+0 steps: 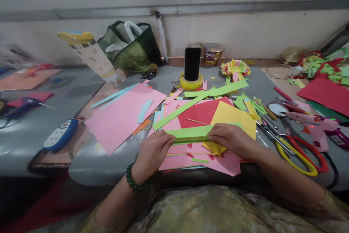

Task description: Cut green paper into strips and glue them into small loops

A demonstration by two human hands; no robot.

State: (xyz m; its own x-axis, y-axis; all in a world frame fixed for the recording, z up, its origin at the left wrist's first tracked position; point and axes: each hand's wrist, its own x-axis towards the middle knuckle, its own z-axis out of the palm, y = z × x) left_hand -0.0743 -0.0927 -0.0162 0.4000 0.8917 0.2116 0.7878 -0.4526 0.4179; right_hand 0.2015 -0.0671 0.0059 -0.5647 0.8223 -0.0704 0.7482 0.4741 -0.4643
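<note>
Paper in pink lies at left on the grey counter. Next, the left hand has its fingers clamped on the left end of a green strip, held level at near centre above other sheets. The right hand pinches the strip toward its right end, fingers together, beside a yellow sheet. Farther right lie scissors, then a pink glue gun.

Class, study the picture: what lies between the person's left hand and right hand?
In the head view, a light green paper strip spans the gap, held by the left hand and the right hand.
</note>
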